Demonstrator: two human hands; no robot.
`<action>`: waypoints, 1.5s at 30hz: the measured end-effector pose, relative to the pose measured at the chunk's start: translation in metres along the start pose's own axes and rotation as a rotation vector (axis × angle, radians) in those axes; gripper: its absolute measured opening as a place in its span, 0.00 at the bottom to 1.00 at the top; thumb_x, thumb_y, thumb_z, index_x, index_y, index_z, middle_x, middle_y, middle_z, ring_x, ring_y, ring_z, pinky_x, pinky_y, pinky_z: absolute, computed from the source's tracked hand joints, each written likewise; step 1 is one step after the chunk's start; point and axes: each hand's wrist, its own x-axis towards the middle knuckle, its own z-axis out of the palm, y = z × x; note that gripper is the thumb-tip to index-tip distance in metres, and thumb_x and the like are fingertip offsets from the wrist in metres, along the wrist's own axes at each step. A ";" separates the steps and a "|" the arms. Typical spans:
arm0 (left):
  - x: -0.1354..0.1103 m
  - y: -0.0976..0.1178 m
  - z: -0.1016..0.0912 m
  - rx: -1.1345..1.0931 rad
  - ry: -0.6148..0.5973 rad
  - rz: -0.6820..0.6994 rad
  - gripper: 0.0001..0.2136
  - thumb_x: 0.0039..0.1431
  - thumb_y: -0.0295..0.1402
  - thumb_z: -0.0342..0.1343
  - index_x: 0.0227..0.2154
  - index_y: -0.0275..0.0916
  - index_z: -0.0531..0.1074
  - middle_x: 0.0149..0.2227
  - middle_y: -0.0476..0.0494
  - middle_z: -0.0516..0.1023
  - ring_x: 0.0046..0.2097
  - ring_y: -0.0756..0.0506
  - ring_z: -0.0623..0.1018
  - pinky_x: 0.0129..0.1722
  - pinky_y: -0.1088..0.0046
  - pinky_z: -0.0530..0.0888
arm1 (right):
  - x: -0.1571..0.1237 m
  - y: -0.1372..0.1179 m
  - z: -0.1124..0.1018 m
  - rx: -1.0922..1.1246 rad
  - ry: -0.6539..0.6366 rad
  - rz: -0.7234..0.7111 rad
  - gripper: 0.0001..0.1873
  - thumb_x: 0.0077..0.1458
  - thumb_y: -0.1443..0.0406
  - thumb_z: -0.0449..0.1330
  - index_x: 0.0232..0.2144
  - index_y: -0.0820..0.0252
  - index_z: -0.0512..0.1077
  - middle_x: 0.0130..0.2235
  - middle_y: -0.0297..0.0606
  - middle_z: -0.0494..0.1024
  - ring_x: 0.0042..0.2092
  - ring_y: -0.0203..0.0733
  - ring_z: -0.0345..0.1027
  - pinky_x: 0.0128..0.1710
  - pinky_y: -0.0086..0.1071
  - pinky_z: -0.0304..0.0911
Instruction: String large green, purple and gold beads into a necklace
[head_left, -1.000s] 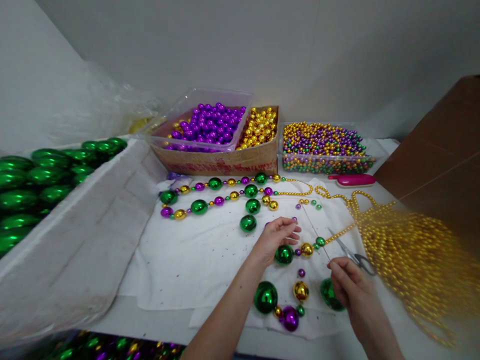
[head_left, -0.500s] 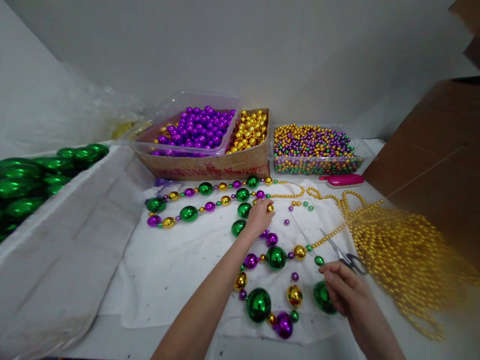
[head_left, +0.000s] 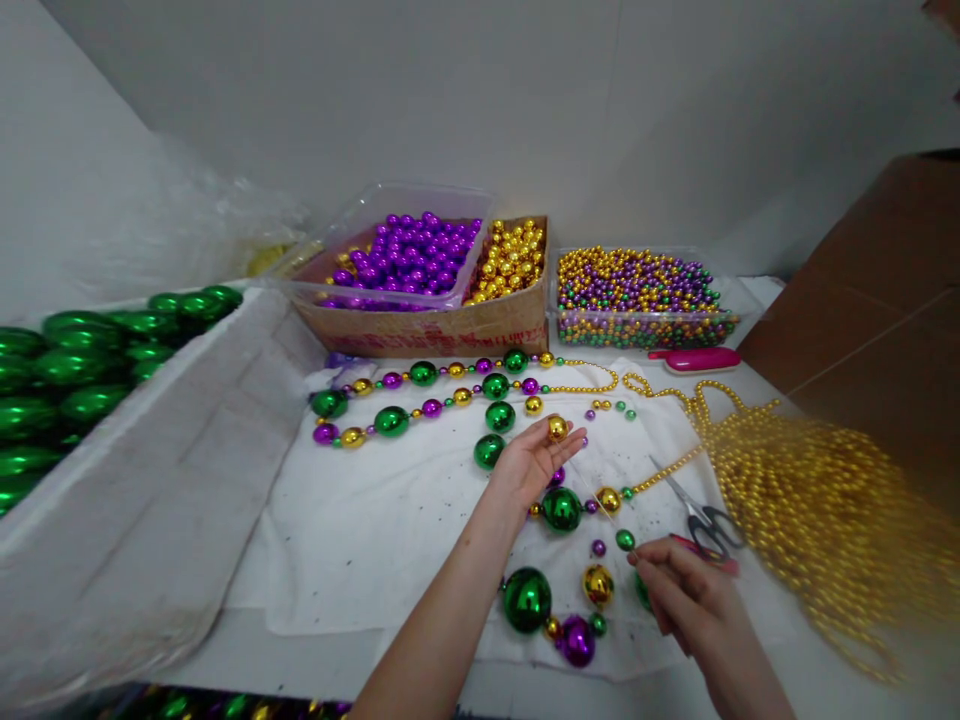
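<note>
One gold bead [head_left: 557, 428] in grasp of left hand [head_left: 529, 467], near fingertips. Lies beyond and left of right hand [head_left: 686, 592]. Thin thread [head_left: 595, 484] in pinch of right hand; slants lengthwise away toward left hand.

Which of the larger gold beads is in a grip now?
The gold bead in the grip of the left hand; the other larger gold beads lie on the white cloth or in the cardboard box.

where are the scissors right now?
Head view, right of centre: the scissors lie just beyond the right hand, beside the left edge of the piled gold bead strands.
</note>
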 end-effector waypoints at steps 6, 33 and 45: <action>-0.006 -0.006 0.002 -0.038 -0.008 0.040 0.06 0.61 0.24 0.48 0.36 0.31 0.70 0.38 0.37 0.77 0.46 0.39 0.78 0.52 0.59 0.71 | 0.001 0.003 -0.003 -0.039 -0.026 -0.036 0.19 0.52 0.50 0.59 0.31 0.61 0.74 0.18 0.29 0.61 0.21 0.31 0.53 0.18 0.24 0.48; -0.025 -0.024 0.011 0.020 -0.118 0.222 0.17 0.53 0.23 0.59 0.46 0.37 0.67 0.46 0.43 0.71 0.55 0.39 0.71 0.56 0.58 0.67 | 0.005 0.017 0.017 0.053 0.013 -0.031 0.19 0.53 0.50 0.57 0.31 0.61 0.69 0.18 0.28 0.61 0.20 0.28 0.49 0.18 0.23 0.43; -0.026 -0.019 0.010 0.745 -0.224 0.142 0.20 0.56 0.27 0.55 0.52 0.39 0.64 0.51 0.37 0.70 0.50 0.43 0.73 0.47 0.64 0.71 | 0.023 0.013 0.008 0.139 0.136 -0.077 0.19 0.51 0.50 0.60 0.31 0.60 0.66 0.19 0.27 0.63 0.19 0.28 0.49 0.17 0.22 0.43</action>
